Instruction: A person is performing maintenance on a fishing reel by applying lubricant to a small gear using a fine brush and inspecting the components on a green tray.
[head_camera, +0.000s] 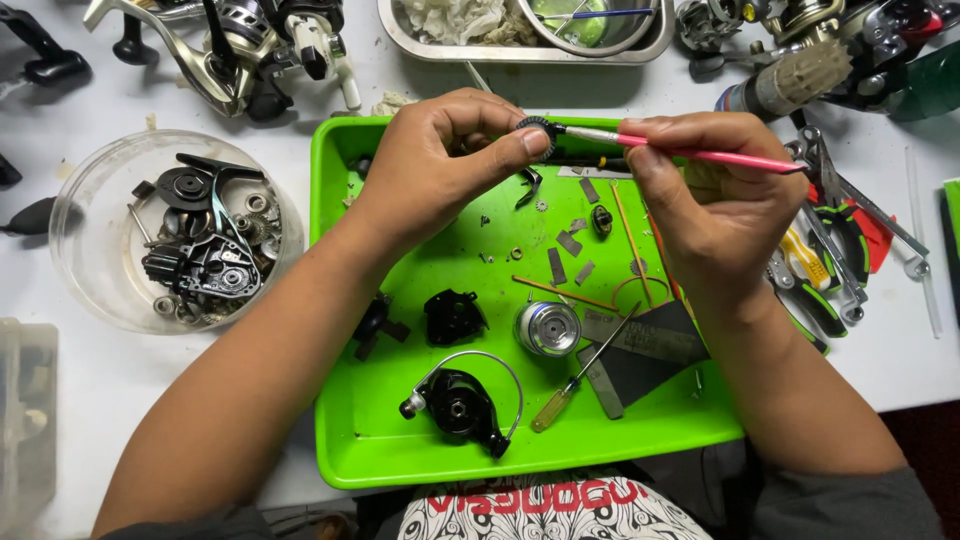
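My left hand (447, 155) pinches a small black toothed gear (535, 130) between thumb and fingers, above the far part of a bright green tray (345, 440). My right hand (715, 185) grips a thin pink-handled brush (700, 148), and its tip touches the gear. On the tray below lie a silver spool (548, 328), a black rotor with a wire bail (462, 400), a small black housing piece (453, 315), a yellow-handled screwdriver (575, 385), thin sticks and several tiny parts.
A clear round tub (85, 260) of black reel parts sits left of the tray. Pliers and hand tools (825, 270) lie to the right. A metal tray (400, 40) with rags and fishing reels (240, 50) are at the far edge.
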